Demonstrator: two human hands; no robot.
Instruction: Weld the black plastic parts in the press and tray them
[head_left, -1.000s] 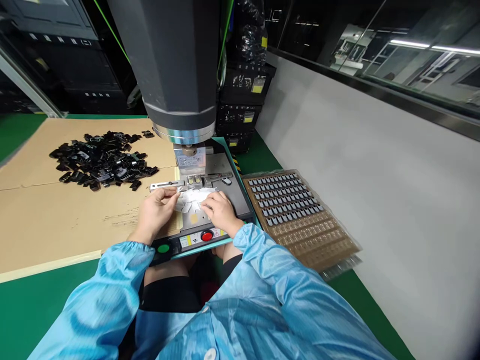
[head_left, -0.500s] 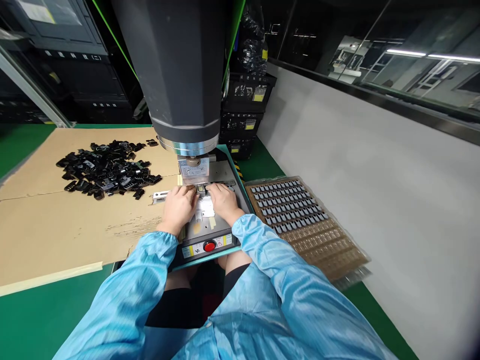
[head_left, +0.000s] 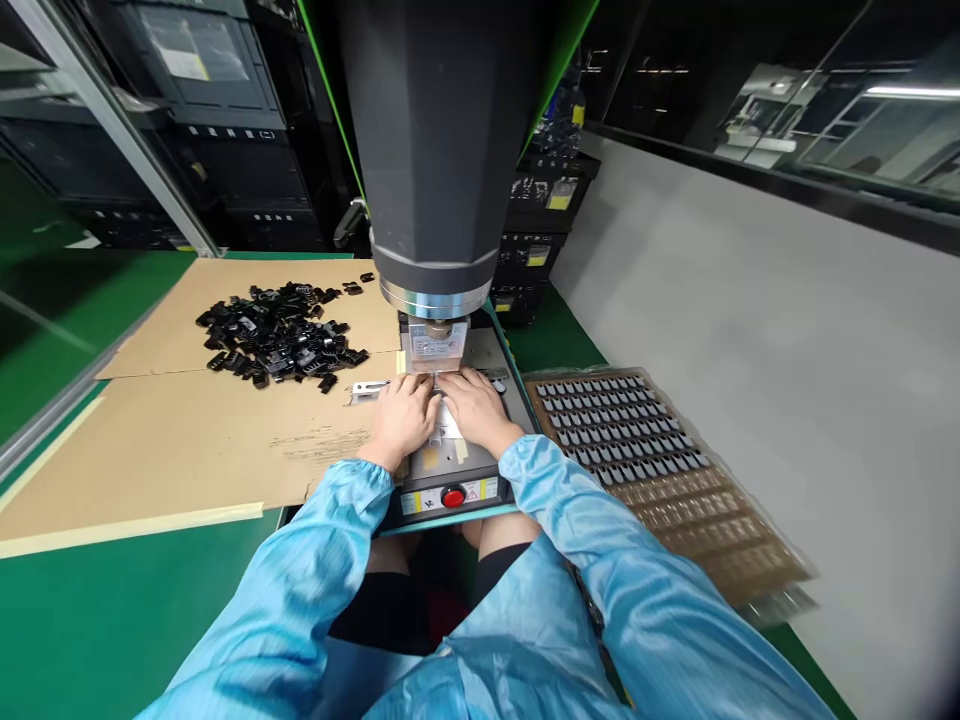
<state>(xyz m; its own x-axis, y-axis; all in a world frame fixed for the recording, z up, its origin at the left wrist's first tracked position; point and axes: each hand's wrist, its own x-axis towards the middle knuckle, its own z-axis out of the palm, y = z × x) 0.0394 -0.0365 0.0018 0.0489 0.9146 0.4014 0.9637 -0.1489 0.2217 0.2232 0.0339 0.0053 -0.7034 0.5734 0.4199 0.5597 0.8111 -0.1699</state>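
On the grey metal fixture plate (head_left: 491, 400) under the big dark-grey press head (head_left: 442, 150), a small white part (head_left: 448, 422) lies btwn both hands. Left hand (head_left: 401, 415) & right hand (head_left: 474, 405) rest side by side, fingers curled down at the part's far edge; actual grip can't be told. Red round button (head_left: 453, 497) just in front. Pile of black plastic pieces (head_left: 281, 335) on brown cardboard sheet (head_left: 172, 450) to the left, brown tray of small grey parts (head_left: 675, 480) to the right, on green tabletop (head_left: 90, 620).

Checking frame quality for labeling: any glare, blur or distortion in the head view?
Head view: wide-angle bending at the edges; corners darken; ceiling lights reflect in the glass top right; sleeves softly blurred; both hands and black parts evenly lit and sharp.
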